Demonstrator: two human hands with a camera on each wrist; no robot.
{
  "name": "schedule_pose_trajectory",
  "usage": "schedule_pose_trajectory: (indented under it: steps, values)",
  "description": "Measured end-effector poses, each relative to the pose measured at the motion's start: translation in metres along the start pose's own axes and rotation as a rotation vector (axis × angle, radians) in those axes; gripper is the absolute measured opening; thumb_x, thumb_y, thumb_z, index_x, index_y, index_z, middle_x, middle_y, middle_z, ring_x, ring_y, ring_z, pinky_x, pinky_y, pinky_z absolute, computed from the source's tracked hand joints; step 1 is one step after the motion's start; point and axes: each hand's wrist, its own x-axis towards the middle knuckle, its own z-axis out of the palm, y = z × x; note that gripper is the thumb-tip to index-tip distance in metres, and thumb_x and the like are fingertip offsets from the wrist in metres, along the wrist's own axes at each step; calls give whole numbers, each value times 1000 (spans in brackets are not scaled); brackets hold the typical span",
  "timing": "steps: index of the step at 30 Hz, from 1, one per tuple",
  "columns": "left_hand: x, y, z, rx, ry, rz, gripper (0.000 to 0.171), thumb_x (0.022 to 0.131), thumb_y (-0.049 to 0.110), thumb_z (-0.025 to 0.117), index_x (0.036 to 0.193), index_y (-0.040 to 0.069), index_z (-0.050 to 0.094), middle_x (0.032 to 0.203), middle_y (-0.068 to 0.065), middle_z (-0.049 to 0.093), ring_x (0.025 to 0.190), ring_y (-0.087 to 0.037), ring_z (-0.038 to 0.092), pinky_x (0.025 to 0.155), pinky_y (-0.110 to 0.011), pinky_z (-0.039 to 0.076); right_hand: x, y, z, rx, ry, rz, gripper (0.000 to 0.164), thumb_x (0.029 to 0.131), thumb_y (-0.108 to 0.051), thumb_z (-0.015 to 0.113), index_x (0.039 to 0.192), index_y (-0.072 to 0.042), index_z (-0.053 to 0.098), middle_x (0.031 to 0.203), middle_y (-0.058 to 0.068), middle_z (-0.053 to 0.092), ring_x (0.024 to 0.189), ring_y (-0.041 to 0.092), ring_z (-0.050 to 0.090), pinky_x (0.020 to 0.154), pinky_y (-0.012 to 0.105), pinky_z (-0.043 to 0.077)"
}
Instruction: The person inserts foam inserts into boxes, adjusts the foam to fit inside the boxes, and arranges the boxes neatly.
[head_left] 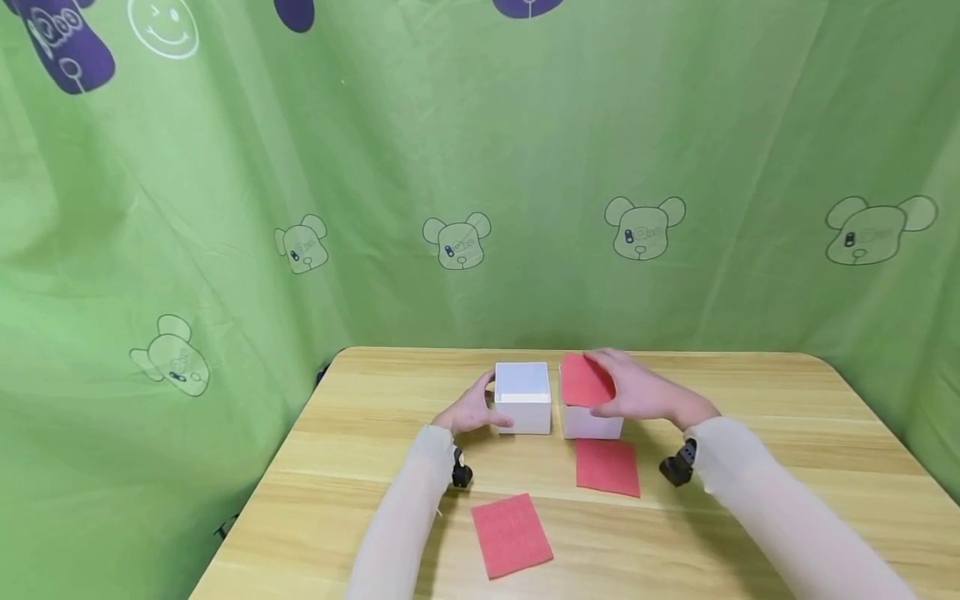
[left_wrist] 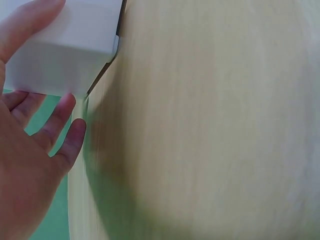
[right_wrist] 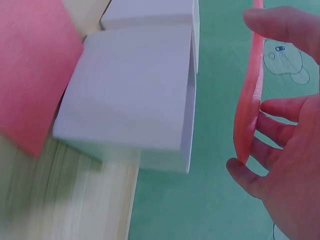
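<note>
Two white boxes stand side by side on the table. My left hand point(head_left: 471, 407) holds the left box point(head_left: 523, 418), which is open at the top, with the thumb on its front wall and the fingers at its far left side. In the left wrist view the thumb lies over the box point(left_wrist: 60, 65). Above the right box point(head_left: 591, 423), my right hand point(head_left: 637, 390) pinches a red cloth square point(head_left: 581, 379) between thumb and fingers. Seen edge-on in the right wrist view, this cloth point(right_wrist: 248, 95) is thin and slightly bent, apart from the box point(right_wrist: 130, 85).
Another red cloth square point(head_left: 607, 467) lies flat just in front of the right box. A third red square point(head_left: 512, 536) lies nearer, between the forearms. The wooden table point(head_left: 787, 467) ends at the back against a green curtain point(head_left: 540, 292).
</note>
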Motion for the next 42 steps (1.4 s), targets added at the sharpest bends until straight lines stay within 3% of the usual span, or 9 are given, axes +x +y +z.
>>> schedule_pose_trajectory:
  steps: [12, 22, 34, 42]
  values:
    - [0, -4, 2, -18, -7, 7, 108, 66, 2, 83, 151, 12, 17, 142, -8, 38, 115, -25, 50, 94, -34, 45, 31, -21, 14, 21, -62, -11, 93, 72, -33, 78, 143, 5, 31, 139, 19, 40, 122, 34, 41, 98, 52, 40]
    - [-3, -2, 1, -9, 4, -2, 109, 67, 4, 83, 151, 13, 15, 141, -9, 40, 114, -25, 51, 93, -34, 46, 50, -26, 27, 39, -100, -16, 90, 72, -25, 78, 144, 4, 31, 142, 21, 36, 127, 38, 36, 101, 56, 35]
    - [-1, -4, 0, -3, -3, -5, 109, 68, 7, 84, 151, 17, 15, 139, -8, 42, 116, -23, 51, 95, -34, 45, 70, -30, 39, 14, -144, -2, 90, 71, -26, 78, 143, 3, 32, 135, 17, 42, 112, 30, 46, 89, 49, 46]
    - [2, -6, -1, 4, -3, -4, 109, 67, 8, 84, 152, 17, 16, 143, -7, 39, 115, -22, 51, 93, -31, 46, 84, -25, 47, -7, -127, -25, 91, 70, -30, 79, 142, 5, 34, 136, 20, 43, 116, 32, 45, 92, 49, 44]
